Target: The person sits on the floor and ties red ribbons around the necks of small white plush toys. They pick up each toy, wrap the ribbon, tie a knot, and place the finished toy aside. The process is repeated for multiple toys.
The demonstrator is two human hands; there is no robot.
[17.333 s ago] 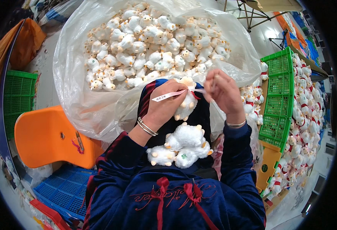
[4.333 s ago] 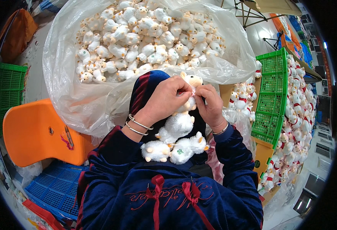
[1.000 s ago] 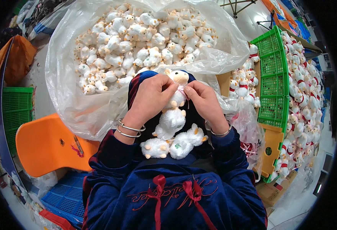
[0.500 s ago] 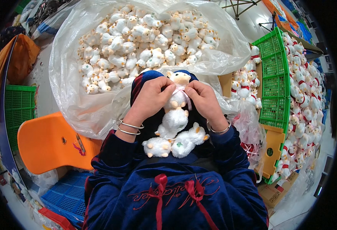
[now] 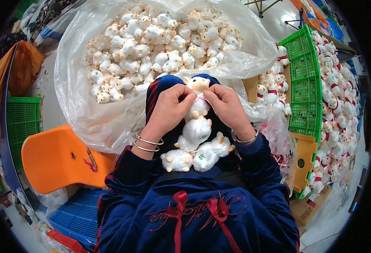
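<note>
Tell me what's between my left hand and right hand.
In the head view, a white toy lies between your left hand and right hand, with a pale ribbon at its neck, pinched by both hands.

Left grip (image 5: 171,109) pinched, right grip (image 5: 227,109) pinched

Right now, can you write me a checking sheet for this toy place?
Surface: the lap, dark blue, under three white toys.
Job's things: the held toy, pale pink ribbon at its neck.
Clutter: a small tool on the orange chair.
Hands: left hand and right hand pinch the ribbon.
Cables: nothing seen.
Surroundings: big clear bag with a toy pile ahead; green crate and toys with red neckbands on the right.
</note>
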